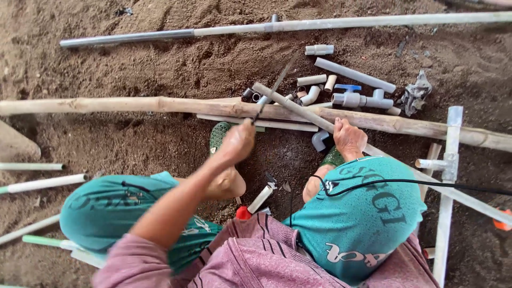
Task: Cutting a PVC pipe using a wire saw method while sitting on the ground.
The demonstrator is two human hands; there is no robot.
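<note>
Nearest the camera are the person's knees in teal shorts (368, 213) and the hem of a pink shirt (256, 256). A black cable (405, 182) runs across the knee on the picture's right. Between the knees, on the dirt (160, 144), lie a short white tube with a red cap (255, 204) and a bare foot.

The left hand (238, 141) is closed around the handle of a thin saw blade (277, 85), which slants up and away across a grey pipe (298, 109). The right hand (349, 137) presses down on this pipe, fingers curled over it. The pipe lies slanted over a long wooden pole (133, 104) that stretches across the ground, with a grey elbow fitting (320, 140) just beside the right hand.

Beyond the pole sits a cluster of short pipe pieces and fittings (320, 88), among them a valve with a blue handle (349, 95) and a crumpled rag (416, 93). Farthest off, a long pipe (277, 26) lies across the dirt.
</note>
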